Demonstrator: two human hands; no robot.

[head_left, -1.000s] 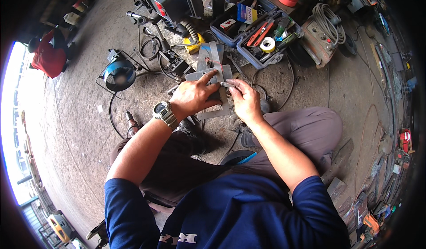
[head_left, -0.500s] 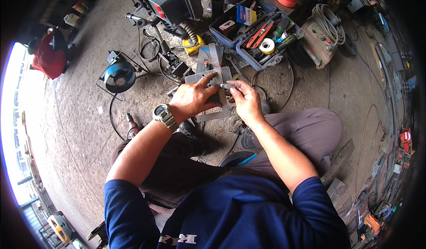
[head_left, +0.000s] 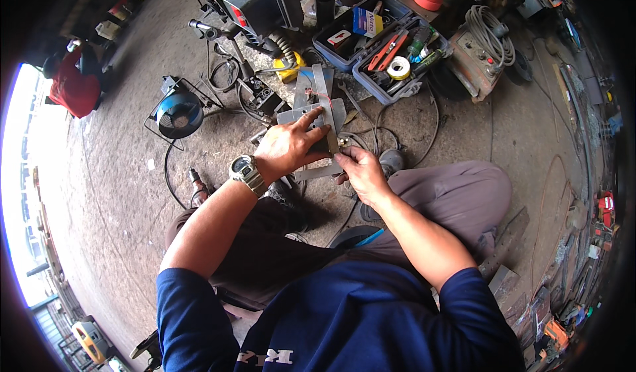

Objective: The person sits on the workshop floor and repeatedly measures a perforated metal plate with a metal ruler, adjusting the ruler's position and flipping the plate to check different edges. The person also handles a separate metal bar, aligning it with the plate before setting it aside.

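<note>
L hand [head_left: 286, 148] is spread wide, palm down, fingertips on the long metal strip [head_left: 320, 80] and grey plate [head_left: 338, 112]; nothing gripped that I can see. R hand [head_left: 360, 172] has thumb + fingers drawn in narrow by the strip's near end; can't tell what's pinched, if anything. Strip lies lengthwise over the plate, poking out past its far edge. Both look stiff, prob. not fragile; strip light, plate heavier, bare faces maybe slippery. Best hold imo: strip by its long edges, plate by a rounded corner. Bluish sheet [head_left: 303, 87] shows beyond the plate's far edge; open toolbox [head_left: 368, 88] farther out, to the right.
</note>
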